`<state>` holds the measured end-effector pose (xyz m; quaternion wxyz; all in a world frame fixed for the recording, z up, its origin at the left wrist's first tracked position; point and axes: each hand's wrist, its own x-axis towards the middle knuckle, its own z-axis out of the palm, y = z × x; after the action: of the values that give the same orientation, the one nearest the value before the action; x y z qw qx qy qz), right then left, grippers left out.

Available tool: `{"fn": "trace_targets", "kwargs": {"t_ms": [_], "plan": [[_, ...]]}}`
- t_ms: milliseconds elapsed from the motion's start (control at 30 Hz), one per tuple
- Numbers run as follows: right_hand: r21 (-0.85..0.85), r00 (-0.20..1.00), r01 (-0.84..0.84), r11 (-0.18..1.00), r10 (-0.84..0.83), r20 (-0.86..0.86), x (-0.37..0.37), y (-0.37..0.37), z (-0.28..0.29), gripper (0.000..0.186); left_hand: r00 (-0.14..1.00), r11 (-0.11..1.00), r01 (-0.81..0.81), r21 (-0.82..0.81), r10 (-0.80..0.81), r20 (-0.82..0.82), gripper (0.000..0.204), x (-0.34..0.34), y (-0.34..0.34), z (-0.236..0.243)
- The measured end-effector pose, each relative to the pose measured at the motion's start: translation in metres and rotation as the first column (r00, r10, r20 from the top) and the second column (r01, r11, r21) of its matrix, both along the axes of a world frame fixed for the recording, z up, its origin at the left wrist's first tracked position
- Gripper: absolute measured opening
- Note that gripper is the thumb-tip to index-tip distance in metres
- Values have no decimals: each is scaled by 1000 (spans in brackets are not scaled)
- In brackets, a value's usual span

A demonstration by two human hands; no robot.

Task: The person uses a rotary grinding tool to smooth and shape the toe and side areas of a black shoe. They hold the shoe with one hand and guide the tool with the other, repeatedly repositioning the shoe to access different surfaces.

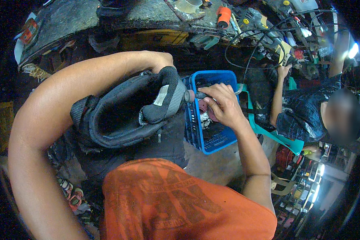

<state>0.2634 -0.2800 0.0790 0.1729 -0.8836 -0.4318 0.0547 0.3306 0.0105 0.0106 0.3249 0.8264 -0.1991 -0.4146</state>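
Black padded fabric shoe held up at centre, opening turned toward the camera, grey tongue with a white label showing. Left hand curled over the far side of the shoe near its collar, mostly hidden behind it; fingers out of sight, so cannot tell how tightly clenched, though the shoe rests against that hand and forearm. Right hand just right of the shoe, fingers clenched around a slim dark rotary tool, its small pinkish grinding tip touching the shoe's grey collar edge. Directly below and behind the right hand, a blue slatted plastic crate holding dark and pinkish bits, too jumbled to identify. Orange printed shirt filling the near edge. To the right, another person in a dark patterned top, one arm raised toward the cluttered far counter. On that counter, an orange cylinder and tangled black cables. Teal plastic chair between the crate and the other person.
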Motion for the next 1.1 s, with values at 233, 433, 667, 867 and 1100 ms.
{"fn": "trace_targets", "kwargs": {"t_ms": [233, 433, 667, 867, 1100], "plan": [[15, 999, -17, 1000, 18, -42, -5, 0, 3, 31, 1000, 1000, 5, 13, -5, -1, 40, -1, 0, 5], [9, 998, -16, 1000, 16, -54, -5, -1, 3, 30, 1000, 1000, -13, -6, 13, -4, 41, -3, 1, 7], [2, 998, 10, 1000, -10, -57, -2, -2, 0, 30, 1000, 1000, -5, 13, 5, 9, 43, -1, 0, 0], [55, 998, 29, 998, -26, -51, 5, -2, -3, 27, 1000, 1000, 1, -7, -1, -10, 45, 0, 1, -3], [41, 998, 27, 999, -25, -61, 7, 1, -5, 27, 1000, 1000, 7, 10, -7, 25, 46, -2, 2, 3]]}}
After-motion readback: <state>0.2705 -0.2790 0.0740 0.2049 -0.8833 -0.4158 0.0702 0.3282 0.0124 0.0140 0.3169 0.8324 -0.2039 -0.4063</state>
